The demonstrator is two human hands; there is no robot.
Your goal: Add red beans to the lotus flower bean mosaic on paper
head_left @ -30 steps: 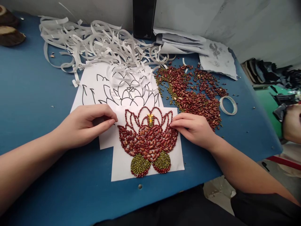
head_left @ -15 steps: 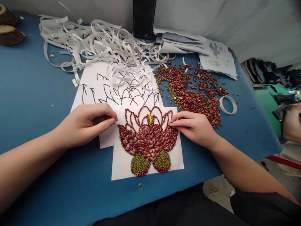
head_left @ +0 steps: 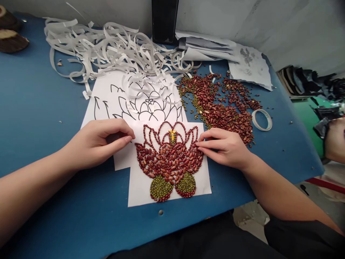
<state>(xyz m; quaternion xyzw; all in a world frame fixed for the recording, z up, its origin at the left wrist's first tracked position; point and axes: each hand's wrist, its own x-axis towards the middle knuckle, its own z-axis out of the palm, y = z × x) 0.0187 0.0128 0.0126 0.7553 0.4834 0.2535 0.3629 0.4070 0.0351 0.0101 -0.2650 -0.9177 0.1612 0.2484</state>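
bean picture: likely light, floppy, sheds beans; I'd hold bare margin, 8 o'clock
left grip: near closed, contents unclear
right grip: loosely pinched, 2 o'clock, contents unclear

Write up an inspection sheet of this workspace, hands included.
Surface: blue tabletop, round metal stud near its front edge.
Job's things: white paper sheet bearing a lotus-shaped mosaic of red and green beans; loose red-and-green bean pile beyond its upper right.
Clutter: curled white paper strips partly covering black line drawings; white tape ring.
Hands: right hand at the mosaic's right edge; left hand at the sheet's left edge; contact unclear.
Cables: nothing seen.
Surroundings: grey wall; dark upright rectangular object.
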